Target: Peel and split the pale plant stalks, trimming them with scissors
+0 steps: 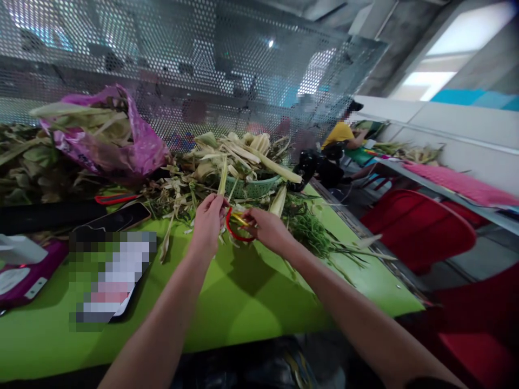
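A pale yellow-green leafy stalk (223, 175) rises upright from my left hand (211, 216), whose fingers are closed around its lower end. My right hand (265, 227), just to the right, is closed on a red curved loop (237, 235) with a yellow part; its exact kind is not clear. The two hands are close together above the green table (214, 308). Behind them, a green basket (257, 187) is heaped with pale husks and stalks (243, 148). Green trimmings (310, 229) lie right of my right hand.
At left are a pink plastic bag (148, 146) of leaves, a dark phone (117, 219), a blurred-out pale device (125, 270) and a purple device (44, 273). A perforated metal screen (162, 70) stands behind. Red chairs (417, 227) and a seated person (340, 135) are at right.
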A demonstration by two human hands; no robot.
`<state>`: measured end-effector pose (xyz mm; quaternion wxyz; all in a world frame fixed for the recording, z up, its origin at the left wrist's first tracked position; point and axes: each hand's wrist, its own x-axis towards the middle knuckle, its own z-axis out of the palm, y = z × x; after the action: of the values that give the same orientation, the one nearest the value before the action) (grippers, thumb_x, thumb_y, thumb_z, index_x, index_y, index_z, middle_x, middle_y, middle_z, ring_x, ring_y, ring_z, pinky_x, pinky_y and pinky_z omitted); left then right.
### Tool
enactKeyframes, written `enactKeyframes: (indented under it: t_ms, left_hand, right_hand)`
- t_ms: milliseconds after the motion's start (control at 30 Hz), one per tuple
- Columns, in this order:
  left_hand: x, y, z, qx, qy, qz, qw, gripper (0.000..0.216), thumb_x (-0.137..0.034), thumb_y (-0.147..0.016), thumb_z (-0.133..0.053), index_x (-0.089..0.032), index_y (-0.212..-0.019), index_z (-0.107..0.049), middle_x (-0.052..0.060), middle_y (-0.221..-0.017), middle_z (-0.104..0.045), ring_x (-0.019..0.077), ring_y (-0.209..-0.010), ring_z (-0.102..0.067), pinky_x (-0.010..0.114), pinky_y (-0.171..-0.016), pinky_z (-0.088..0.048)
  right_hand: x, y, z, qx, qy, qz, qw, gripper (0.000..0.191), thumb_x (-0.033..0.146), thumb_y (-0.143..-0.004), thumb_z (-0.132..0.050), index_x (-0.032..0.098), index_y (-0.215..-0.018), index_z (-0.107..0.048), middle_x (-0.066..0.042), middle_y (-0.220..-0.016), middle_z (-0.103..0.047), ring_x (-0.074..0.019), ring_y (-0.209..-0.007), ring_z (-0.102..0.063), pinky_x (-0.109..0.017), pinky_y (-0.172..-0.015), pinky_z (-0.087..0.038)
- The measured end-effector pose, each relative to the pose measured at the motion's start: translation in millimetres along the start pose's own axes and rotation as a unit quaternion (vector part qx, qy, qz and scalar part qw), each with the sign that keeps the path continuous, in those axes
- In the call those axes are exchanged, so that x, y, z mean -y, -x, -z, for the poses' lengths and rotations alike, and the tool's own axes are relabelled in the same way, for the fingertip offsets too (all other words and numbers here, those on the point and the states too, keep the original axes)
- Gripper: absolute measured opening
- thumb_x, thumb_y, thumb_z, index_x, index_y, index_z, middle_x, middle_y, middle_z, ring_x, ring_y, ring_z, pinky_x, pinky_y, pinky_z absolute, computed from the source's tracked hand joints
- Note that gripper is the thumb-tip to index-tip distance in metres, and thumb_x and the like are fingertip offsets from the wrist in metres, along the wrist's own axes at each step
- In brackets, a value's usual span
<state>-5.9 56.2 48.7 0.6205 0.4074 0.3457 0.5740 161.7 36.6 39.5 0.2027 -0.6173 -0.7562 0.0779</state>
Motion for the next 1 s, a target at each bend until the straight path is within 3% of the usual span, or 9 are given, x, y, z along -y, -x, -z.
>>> enactKeyframes:
  t_ms: [133,233,433,600,800,1000]
  left_hand:
    - [-2,2,-2,0.004,0.012,-0.002,1.0,0.024,-0.035,-0.079,-0.057,-0.017,-0.065,-0.05,-0.007,-0.05,-0.032,0.004,-0.042,-0.025,0.02,-0.042,-0.016]
    - [-3,3,-3,0.017,0.018,0.002,1.0,0.022,-0.035,-0.08,-0.056,-0.017,-0.066,-0.051,-0.007,-0.05,-0.032,0.0038,-0.041,-0.024,0.02,-0.041,-0.016]
    - [-3,4,-3,0.036,0.025,0.005,0.999,0.022,-0.033,-0.081,-0.055,-0.018,-0.066,-0.05,-0.008,-0.048,-0.03,0.0035,-0.039,-0.022,0.019,-0.041,-0.017]
    - [-1,2,0,0.047,0.016,0.012,0.999,0.021,-0.033,-0.081,-0.055,-0.017,-0.067,-0.052,-0.007,-0.049,-0.032,0.0038,-0.041,-0.024,0.018,-0.041,-0.018]
    - [-2,5,-3,0.074,0.003,0.009,0.997,0.021,-0.033,-0.081,-0.055,-0.016,-0.068,-0.054,-0.005,-0.052,-0.039,0.0043,-0.045,-0.031,0.017,-0.042,-0.02]
    - [-4,13,-8,0.179,-0.038,0.056,0.982,0.021,-0.034,-0.082,-0.055,-0.015,-0.074,-0.06,-0.001,-0.066,-0.056,0.0021,-0.042,-0.03,0.016,-0.04,-0.02]
  right_hand:
    - [-14,2,24,-0.032,0.005,-0.013,0.999,0.014,0.022,-0.082,-0.056,0.02,-0.094,-0.064,-0.004,-0.092,-0.065,-0.0163,-0.08,-0.057,-0.025,-0.07,-0.039]
    - [-30,17,41,-0.037,0.019,-0.063,0.997,0.013,0.029,-0.081,-0.058,0.02,-0.08,-0.067,-0.004,-0.082,-0.064,-0.0175,-0.075,-0.056,-0.027,-0.066,-0.037]
    - [-46,37,27,-0.042,-0.01,-0.123,0.991,0.007,0.027,-0.067,-0.068,0.02,-0.067,-0.068,-0.003,-0.071,-0.061,-0.0173,-0.066,-0.052,-0.028,-0.06,-0.033]
    - [-47,38,33,-0.06,-0.133,-0.141,0.979,0.012,0.03,-0.07,-0.063,0.018,-0.073,-0.063,-0.001,-0.069,-0.059,-0.0146,-0.062,-0.051,-0.026,-0.058,-0.036]
    - [-36,47,51,-0.047,-0.306,-0.161,0.937,0.015,0.033,-0.075,-0.056,0.019,-0.08,-0.052,0.004,-0.063,-0.054,-0.0098,-0.051,-0.051,-0.024,-0.051,-0.04]
    - [-14,49,50,-0.034,-0.414,-0.152,0.897,0.013,0.028,-0.076,-0.061,0.018,-0.08,-0.052,0.003,-0.066,-0.059,-0.0068,-0.047,-0.049,-0.02,-0.046,-0.036]
